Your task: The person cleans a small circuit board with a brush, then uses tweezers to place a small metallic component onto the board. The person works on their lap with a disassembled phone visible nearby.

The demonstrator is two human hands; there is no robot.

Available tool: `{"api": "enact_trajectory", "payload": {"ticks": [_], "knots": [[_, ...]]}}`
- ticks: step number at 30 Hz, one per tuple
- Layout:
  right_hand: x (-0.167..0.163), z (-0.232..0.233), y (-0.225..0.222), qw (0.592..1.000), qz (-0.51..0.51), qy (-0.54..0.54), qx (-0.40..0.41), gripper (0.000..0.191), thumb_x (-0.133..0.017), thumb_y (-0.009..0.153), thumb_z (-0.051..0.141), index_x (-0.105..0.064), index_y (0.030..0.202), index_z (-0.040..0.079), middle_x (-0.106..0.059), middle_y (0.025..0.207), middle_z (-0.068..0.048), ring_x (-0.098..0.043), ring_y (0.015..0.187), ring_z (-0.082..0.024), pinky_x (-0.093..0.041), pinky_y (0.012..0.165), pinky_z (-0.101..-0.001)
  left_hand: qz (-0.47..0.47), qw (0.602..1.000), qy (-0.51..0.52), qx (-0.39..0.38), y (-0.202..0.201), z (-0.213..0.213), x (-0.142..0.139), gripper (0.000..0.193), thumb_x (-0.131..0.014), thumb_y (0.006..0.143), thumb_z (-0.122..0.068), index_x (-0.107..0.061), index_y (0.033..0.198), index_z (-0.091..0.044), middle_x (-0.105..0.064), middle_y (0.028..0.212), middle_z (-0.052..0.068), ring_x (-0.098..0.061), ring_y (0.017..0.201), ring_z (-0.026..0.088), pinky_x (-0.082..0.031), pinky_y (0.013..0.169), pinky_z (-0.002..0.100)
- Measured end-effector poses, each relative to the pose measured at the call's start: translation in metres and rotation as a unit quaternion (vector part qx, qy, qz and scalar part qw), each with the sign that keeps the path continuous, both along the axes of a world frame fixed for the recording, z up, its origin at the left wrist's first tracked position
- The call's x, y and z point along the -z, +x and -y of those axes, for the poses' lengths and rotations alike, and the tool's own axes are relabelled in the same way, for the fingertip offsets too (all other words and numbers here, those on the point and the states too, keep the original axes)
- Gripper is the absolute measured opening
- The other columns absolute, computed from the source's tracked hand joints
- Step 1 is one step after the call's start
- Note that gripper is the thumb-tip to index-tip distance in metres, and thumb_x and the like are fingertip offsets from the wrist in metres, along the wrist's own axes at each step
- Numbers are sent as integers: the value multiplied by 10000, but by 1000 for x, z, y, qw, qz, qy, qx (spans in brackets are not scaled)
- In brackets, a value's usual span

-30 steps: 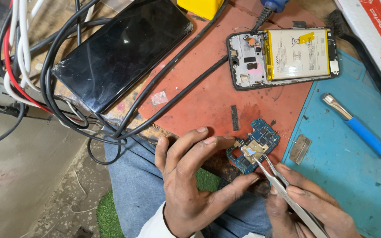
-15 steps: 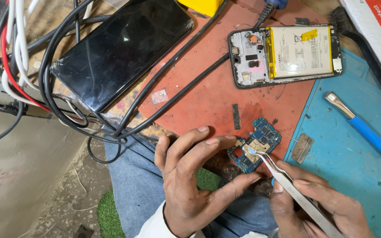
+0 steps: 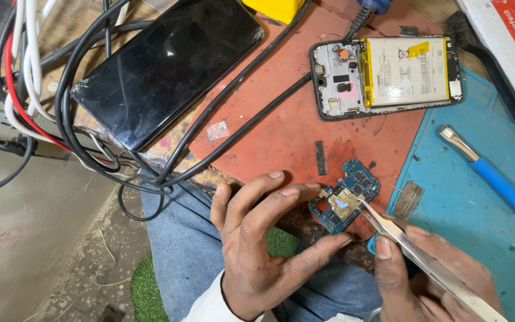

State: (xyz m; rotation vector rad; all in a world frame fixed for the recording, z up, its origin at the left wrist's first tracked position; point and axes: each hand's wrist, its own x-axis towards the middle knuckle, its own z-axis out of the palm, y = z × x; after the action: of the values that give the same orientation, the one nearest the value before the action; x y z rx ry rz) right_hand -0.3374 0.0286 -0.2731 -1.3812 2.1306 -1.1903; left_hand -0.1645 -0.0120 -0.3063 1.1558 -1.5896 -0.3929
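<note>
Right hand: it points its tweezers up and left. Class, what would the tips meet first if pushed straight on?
The blue circuit board; the tweezers in the right hand seem already on it.

tweezers (image 3: 424, 262) rear cut off at bottom edge | board (image 3: 346, 203) components too small to tell

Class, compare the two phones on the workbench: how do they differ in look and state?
The black phone shows a whole dark glass face; the opened phone shows its battery and inner parts. Black cables cross the black phone's edge; the opened phone lies bare on the red mat. Both lie flat, untouched by either hand.
</note>
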Motion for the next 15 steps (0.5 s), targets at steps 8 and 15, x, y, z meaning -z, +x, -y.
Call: {"api": "enact_trajectory", "payload": {"ticks": [8, 15], "knots": [[11, -5, 2, 993, 43, -96, -51, 202, -699, 978, 31, -590, 1130, -45, -709, 1093, -279, -725, 1111, -247, -595, 1022, -357, -2, 1000, 2, 3, 1, 0, -2, 725, -902, 849, -377, -461, 1346, -89, -772, 1219, -26, -545, 1387, 195, -142, 1289, 429], [12, -2, 3, 988, 47, -132, -59, 237, -708, 983, 73, -565, 1146, -25, -711, 1093, -247, -727, 1094, -231, -596, 1011, -349, -8, 1000, 13, 1, 0, -2, -3, 717, -903, 833, -379, -478, 1330, -84, -773, 1209, -29, -555, 1378, 194, -140, 1288, 422]]}}
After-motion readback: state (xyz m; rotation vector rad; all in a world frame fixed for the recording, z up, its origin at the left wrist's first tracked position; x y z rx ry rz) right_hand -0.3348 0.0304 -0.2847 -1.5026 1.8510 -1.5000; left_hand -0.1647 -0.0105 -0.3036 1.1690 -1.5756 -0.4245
